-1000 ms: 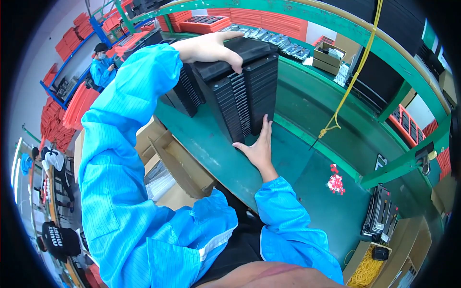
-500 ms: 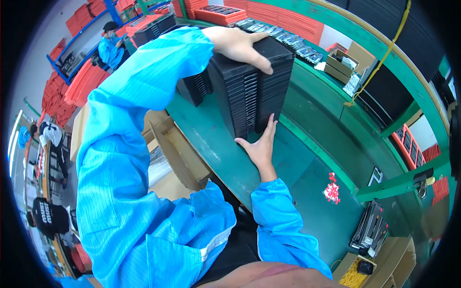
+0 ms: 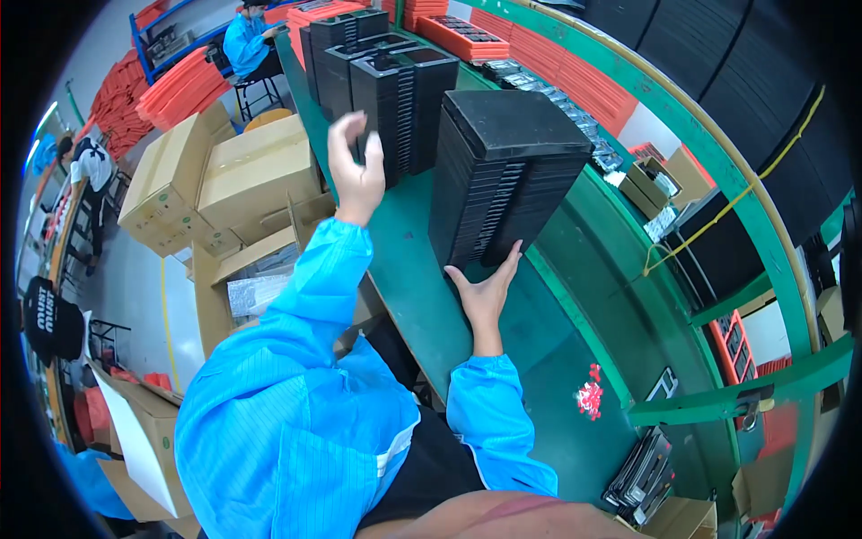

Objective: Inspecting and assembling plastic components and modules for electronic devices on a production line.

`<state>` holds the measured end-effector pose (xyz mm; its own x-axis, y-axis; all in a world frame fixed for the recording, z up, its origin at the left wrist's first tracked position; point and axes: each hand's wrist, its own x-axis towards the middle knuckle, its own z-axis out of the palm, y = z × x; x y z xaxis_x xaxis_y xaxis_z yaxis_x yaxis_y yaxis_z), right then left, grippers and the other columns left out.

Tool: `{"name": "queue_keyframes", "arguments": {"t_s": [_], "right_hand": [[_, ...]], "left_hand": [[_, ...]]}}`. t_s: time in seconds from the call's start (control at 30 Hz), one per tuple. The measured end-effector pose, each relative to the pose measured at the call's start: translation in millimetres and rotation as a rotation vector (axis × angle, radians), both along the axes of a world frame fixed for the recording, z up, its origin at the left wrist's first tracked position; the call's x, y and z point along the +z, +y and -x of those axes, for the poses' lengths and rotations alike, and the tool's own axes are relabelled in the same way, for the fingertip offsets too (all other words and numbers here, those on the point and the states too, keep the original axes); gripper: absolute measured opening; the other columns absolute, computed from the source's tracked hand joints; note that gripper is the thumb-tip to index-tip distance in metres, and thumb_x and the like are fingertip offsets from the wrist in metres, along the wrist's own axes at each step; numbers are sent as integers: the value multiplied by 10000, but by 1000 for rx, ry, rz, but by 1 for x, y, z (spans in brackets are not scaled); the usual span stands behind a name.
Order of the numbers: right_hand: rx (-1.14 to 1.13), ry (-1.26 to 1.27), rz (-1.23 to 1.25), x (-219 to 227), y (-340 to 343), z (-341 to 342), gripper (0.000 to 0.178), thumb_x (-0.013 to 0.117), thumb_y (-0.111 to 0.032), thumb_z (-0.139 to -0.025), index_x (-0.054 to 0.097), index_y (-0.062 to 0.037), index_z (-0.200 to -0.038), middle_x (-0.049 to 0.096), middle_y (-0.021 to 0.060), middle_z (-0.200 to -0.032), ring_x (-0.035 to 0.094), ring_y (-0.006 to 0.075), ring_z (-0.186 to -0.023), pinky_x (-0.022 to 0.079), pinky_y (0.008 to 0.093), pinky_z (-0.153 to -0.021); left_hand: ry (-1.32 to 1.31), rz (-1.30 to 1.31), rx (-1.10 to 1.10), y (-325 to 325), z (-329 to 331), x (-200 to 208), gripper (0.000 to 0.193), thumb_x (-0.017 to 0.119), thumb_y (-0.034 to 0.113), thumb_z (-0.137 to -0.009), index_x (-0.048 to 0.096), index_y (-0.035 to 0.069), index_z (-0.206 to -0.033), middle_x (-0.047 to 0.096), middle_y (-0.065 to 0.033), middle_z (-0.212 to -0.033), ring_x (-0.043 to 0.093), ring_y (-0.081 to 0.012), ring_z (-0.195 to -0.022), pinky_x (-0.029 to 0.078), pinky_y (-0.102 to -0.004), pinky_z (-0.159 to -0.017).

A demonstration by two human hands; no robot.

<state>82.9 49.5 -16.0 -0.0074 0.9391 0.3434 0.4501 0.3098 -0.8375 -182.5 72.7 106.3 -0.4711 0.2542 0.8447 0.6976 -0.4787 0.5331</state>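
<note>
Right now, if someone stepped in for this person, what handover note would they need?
Left hand: raised, empty, fingers loosely curled, off the trays.
Right hand: open palm against the bottom front of the near stack of black trays.
The stack stands upright on the green bench; further black tray stacks stand behind it.
Done: stack set down.
Left: probably squaring it up, then letting go.

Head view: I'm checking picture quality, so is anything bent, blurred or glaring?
Head view: fisheye bends the green bench edge into an arc, with black corners; the raised left hand is slightly motion-blurred; the right hand and black tray stack look sharp; lighting even, no strong glare.
</note>
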Motion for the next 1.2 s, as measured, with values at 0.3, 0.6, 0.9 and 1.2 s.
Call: {"name": "queue_keyframes", "arguments": {"t_s": [0.3, 0.6, 0.9, 1.2], "right_hand": [[-20, 10, 86, 9, -1, -1, 1397, 994, -323, -683, 46, -94, -1683, 166, 269, -1703, 193, 452, -1577, 278, 503, -1263], [-22, 10, 64, 8, 0, 0, 1392, 996, -310, -682, 52, -93, -1681, 172, 261, -1701, 200, 449, -1575, 283, 499, -1261], [-18, 13, 61, 7, 0, -1, 1401, 1003, -321, -667, 62, -95, -1680, 181, 261, -1696, 206, 447, -1574, 285, 496, -1260], [-19, 29, 20, 1, 2, -1, 1403, 1003, -335, -663, 65, -105, -1681, 185, 270, -1694, 196, 456, -1576, 293, 507, -1255]], "left_hand": [[61, 166, 123, 58, 59, 27, 958, 910, 356, -789, 396, 55, -1539, 503, -224, -1327, 557, -363, -1208, 485, -442, -1057], [183, 546, 152, 120, 103, 47, 1080, 887, 621, -740, 388, 145, -1571, 513, -285, -1367, 552, -418, -1237, 455, -462, -1106], [348, 676, 67, 108, 119, 77, 918, 861, 648, -744, 595, 98, -1429, 569, -280, -1282, 560, -404, -1219, 454, -434, -1106], [146, 697, -381, 129, 151, 101, 682, 836, 430, -855, 655, 46, -1389, 681, -147, -1309, 619, -210, -1216, 471, -333, -1065]]}}
